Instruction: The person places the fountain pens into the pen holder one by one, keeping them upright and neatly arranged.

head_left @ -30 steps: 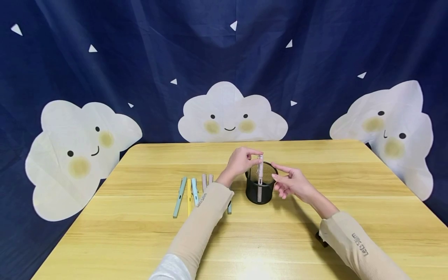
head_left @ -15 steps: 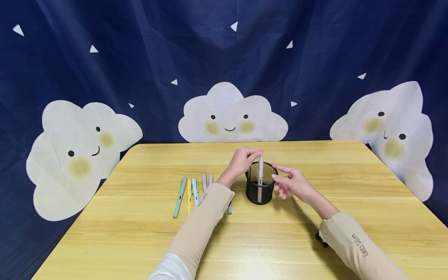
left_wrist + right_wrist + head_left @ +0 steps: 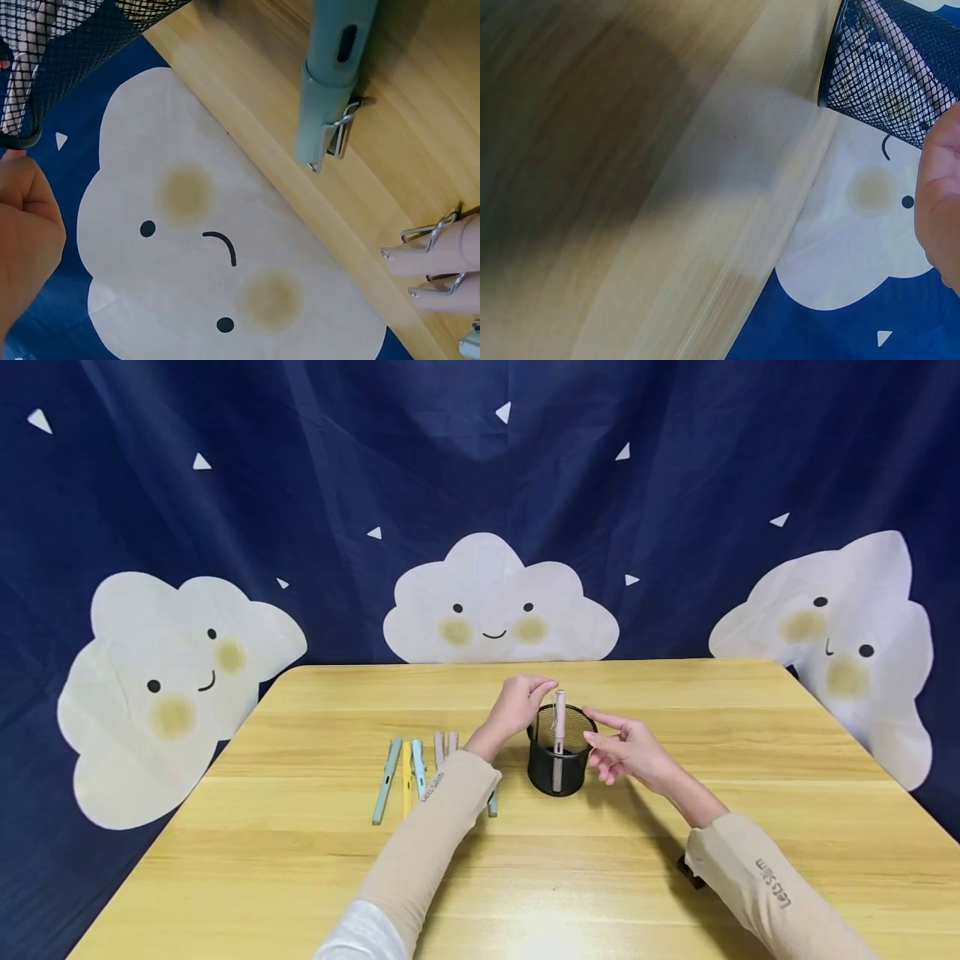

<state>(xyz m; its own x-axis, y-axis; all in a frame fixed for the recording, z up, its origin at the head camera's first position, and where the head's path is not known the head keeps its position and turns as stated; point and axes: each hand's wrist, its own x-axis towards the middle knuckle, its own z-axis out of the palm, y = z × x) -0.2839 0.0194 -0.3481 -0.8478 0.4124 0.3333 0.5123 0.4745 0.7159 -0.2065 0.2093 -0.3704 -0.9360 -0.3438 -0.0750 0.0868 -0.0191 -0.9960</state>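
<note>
A black mesh pen holder [image 3: 542, 775] stands upright on the table, with a pale pink pen [image 3: 559, 718] standing inside and its capped end above the rim. My left hand [image 3: 514, 707] is just left of that cap, thumb and forefinger close together and nothing visible between them. On the holder's right side, my right hand [image 3: 630, 752] grips the rim area between thumb and forefinger. The left wrist view has the curled left hand [image 3: 26, 232] below the mesh. In the right wrist view, the right hand [image 3: 941, 199] overlaps the holder [image 3: 877, 75].
Left of the holder lie a green pen [image 3: 387, 781], a yellow pen [image 3: 407, 777], a light blue pen [image 3: 418, 764] and two pinkish pens [image 3: 439, 747], partly behind the left sleeve [image 3: 431, 835]. A teal pen [image 3: 330, 75] lies nearer the holder. A dark blue cloud-patterned curtain [image 3: 337, 485] hangs behind.
My left thumb and forefinger pinched the pink pen's cap a second ago; they have let go and moved slightly left. The pen stays in the holder, and my right hand has kept its place.
</note>
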